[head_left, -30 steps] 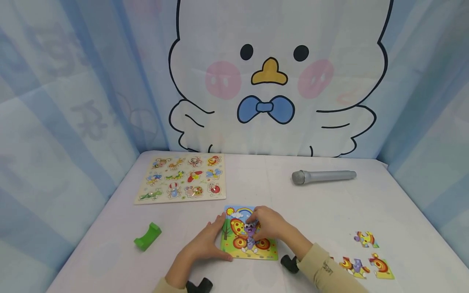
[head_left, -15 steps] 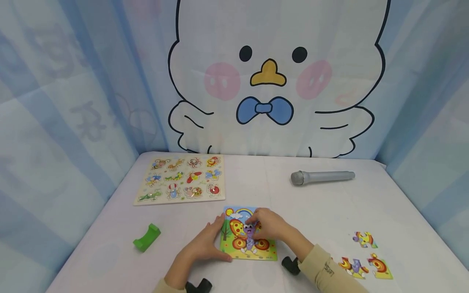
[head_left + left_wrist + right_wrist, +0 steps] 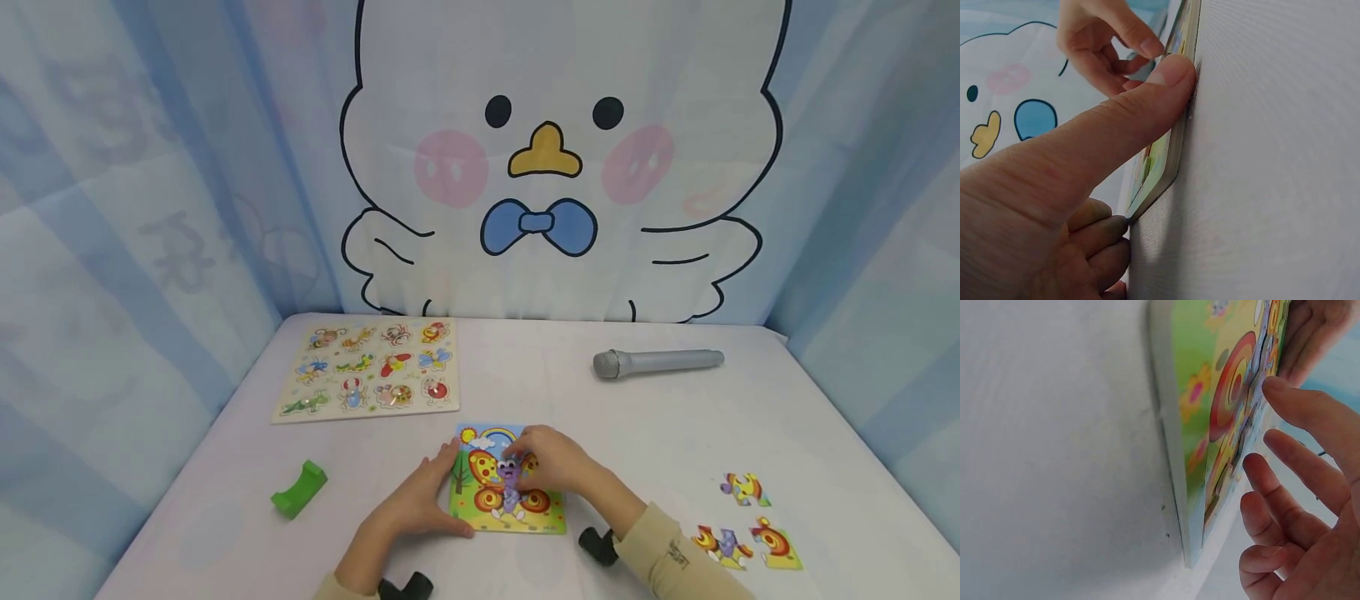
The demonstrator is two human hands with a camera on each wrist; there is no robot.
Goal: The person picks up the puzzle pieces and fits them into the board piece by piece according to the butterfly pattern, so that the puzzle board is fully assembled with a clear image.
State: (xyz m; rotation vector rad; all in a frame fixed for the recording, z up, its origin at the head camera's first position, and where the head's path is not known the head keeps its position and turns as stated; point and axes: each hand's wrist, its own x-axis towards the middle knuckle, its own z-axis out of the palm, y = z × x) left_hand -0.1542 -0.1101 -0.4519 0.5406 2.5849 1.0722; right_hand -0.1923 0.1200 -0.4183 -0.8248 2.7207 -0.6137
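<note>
A square jigsaw board [image 3: 517, 527] with a purple butterfly picture lies flat on the white table. My left hand [image 3: 416, 500] steadies its near left corner, fingers along the left side and thumb at the near edge; the left wrist view shows that thumb [image 3: 1141, 97] right at the board's side. Above the butterfly, my right hand [image 3: 555, 462] reaches in from the right and covers part of the picture. In the right wrist view its fingers [image 3: 1307, 465] are spread and loosely bent, fingertips right at the puzzle surface, with no piece visible between them.
Several loose picture pieces [image 3: 776, 546] lie at the right. A pale board of insect shapes [image 3: 452, 403] sits at the back left, a grey microphone [image 3: 663, 361] at the back right. A green arched block [image 3: 300, 490] lies at the left. A printed curtain [image 3: 555, 275] hangs behind.
The head view has shifted slightly. Both hands keep their places on the jigsaw board; nothing else has visibly moved.
</note>
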